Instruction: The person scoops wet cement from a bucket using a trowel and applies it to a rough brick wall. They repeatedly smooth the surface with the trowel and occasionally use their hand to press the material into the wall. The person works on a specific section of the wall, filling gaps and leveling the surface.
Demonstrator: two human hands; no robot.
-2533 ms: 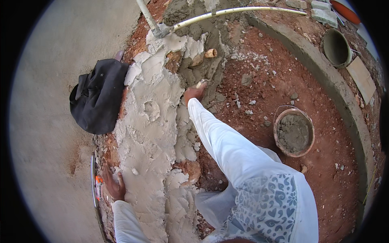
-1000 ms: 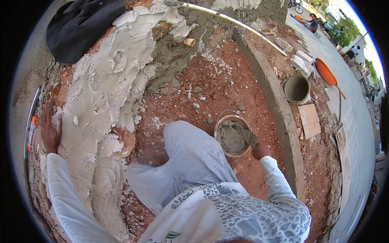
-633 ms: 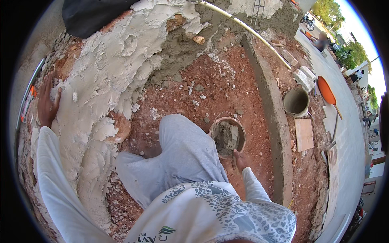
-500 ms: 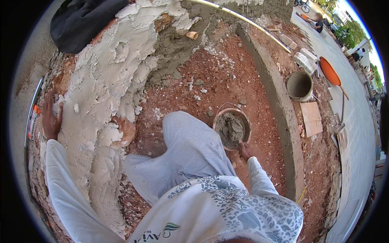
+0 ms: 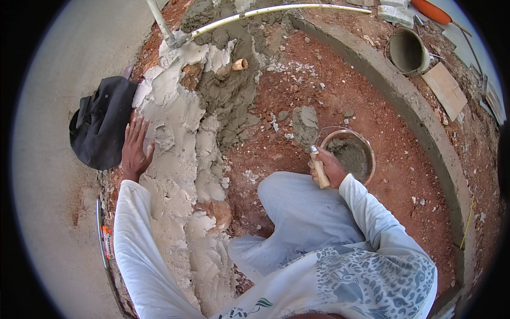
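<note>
My left hand (image 5: 137, 149) lies with fingers spread on the rough pale mortar band (image 5: 170, 133), beside a black cloth bag (image 5: 98, 127). My right hand (image 5: 330, 166) grips the wooden handle of a trowel (image 5: 320, 170); its blade (image 5: 306, 125) carries a lump of wet grey mortar. The hand is at the left side of a round bucket (image 5: 370, 159) holding more grey mortar, just above my bent knee. Darker wet mortar (image 5: 234, 106) runs along the inner edge of the pale band.
A white pipe (image 5: 281, 9) arcs across the top. A curved concrete edging (image 5: 409, 117) bounds the red rubble soil on the right. Beyond it are a second bucket (image 5: 404, 50), a board (image 5: 443, 90), blocks (image 5: 396, 16) and an orange shovel (image 5: 430, 10). A metal bar (image 5: 100, 223) lies lower left.
My right hand has lifted the loaded trowel out of the bucket toward the upper left. My left hand has moved forward along the pale band. The camera's view has turned.
</note>
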